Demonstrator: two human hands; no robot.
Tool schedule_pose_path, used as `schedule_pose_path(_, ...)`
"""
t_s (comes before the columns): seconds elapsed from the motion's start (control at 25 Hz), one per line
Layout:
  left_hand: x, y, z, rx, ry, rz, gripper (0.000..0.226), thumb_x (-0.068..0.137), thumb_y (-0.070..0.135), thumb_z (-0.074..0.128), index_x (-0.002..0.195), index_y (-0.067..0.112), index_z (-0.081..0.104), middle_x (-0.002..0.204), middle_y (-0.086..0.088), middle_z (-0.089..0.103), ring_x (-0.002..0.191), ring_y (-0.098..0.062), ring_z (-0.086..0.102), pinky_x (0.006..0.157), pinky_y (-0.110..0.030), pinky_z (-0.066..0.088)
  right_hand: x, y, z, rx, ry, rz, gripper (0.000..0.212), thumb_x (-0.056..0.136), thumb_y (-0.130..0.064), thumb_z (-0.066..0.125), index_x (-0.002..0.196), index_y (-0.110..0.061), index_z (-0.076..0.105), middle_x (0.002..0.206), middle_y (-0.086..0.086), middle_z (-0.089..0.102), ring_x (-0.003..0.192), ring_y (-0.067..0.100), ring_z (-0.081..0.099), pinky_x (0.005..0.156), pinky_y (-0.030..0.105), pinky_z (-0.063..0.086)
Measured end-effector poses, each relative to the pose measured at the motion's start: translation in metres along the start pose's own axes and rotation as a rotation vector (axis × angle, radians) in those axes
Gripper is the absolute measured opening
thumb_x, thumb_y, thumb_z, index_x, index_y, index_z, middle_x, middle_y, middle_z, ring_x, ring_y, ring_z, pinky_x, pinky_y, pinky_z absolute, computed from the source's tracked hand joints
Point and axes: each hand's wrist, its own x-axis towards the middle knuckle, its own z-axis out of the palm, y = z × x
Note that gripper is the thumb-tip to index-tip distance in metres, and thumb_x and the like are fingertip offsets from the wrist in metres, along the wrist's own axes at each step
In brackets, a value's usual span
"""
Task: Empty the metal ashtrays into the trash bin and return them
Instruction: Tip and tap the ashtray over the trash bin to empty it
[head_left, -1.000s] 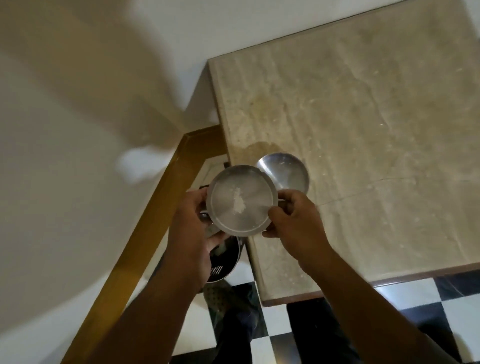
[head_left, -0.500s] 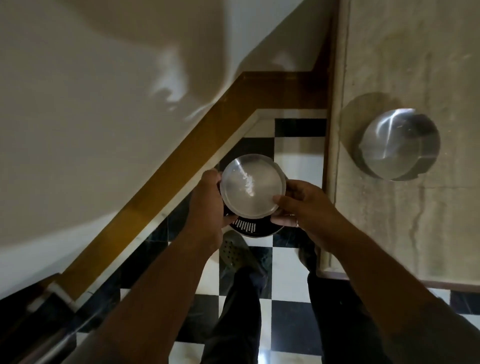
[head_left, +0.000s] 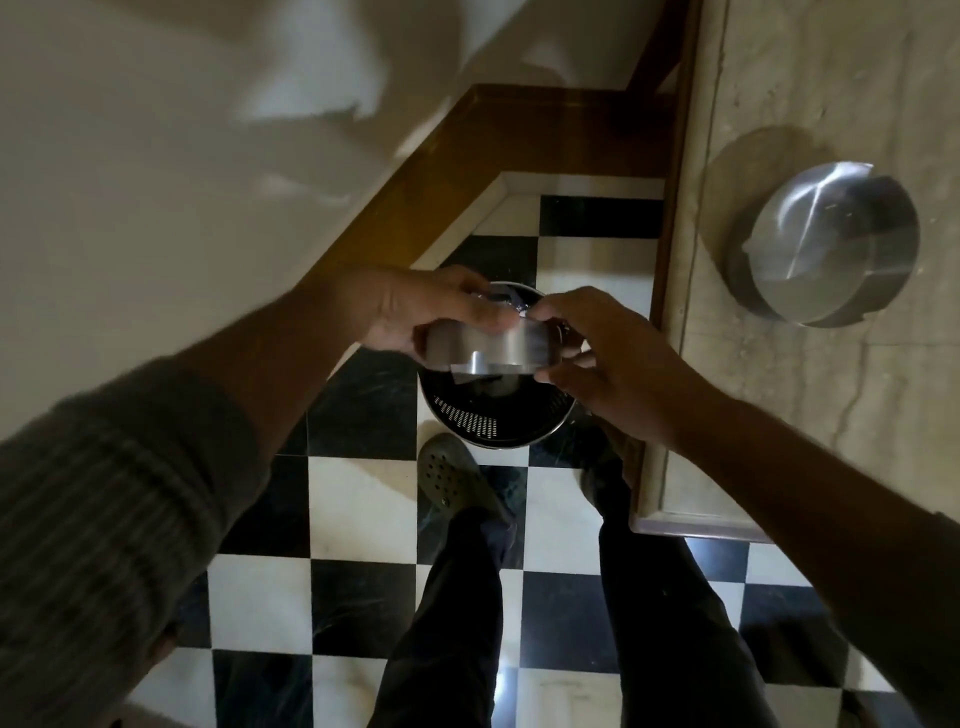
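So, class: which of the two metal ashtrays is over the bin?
The ashtray held in both hands, tipped above the bin; the other ashtray sits on the table.

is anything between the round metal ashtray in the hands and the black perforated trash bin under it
Nothing visible. The round metal ashtray is tipped on edge between the left hand and right hand, directly above the open mouth of the black perforated trash bin on the checkered floor; only air separates them.

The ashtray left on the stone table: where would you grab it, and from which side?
Probably from above, fingers across its straight side wall. The ashtray sits flat on the table with open space all round, and its smooth domed top offers no handle.
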Motion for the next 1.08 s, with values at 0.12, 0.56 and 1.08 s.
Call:
schedule_pose_path(0.12, 0.014, 0.008, 0.002, 0.296, 0.021, 0.001, 0.133, 0.033, 0.043, 0.098, 0.150, 0.036, 0.034, 0.150, -0.006, 0.046, 0.129, -0.031, 0.052, 0.105, -0.052, 0.050, 0.002, 0.009, 0.001, -0.218, 0.013, -0.164, 0.048, 0.083, -0.014, 0.073, 0.127, -0.011, 0.056, 0.127, 0.012, 0.058, 0.111, 0.024, 0.057, 0.088, 0.032, 0.049)
schedule_pose_path(0.56, 0.039, -0.080, 0.051, 0.771, 0.708, 0.606, 0.152, 0.049, 0.059, 0.095, 0.163, 0.004, 0.010, 0.163, -0.016, 0.030, 0.144, -0.033, 0.034, 0.109, -0.038, 0.033, -0.033, -0.017, -0.019, -0.422, 0.501, -0.354, 0.108, 0.081, -0.068, 0.058, 0.140, 0.014, 0.019, 0.150, 0.047, 0.013, 0.147, 0.045, 0.002, 0.125, 0.049, 0.007)
schedule_pose_path(1.08, 0.071, -0.104, 0.047, 0.761, 0.859, 0.784, 0.138, 0.055, 0.062, 0.090, 0.152, -0.015, 0.029, 0.157, -0.026, 0.039, 0.143, -0.040, 0.041, 0.109, -0.060, 0.041, -0.012, -0.002, 0.031, -0.570, 0.370, -0.474, 0.120, 0.075, -0.082, 0.051, 0.143, 0.013, 0.024, 0.155, 0.035, 0.013, 0.147, 0.041, 0.008, 0.124, 0.051, 0.009)
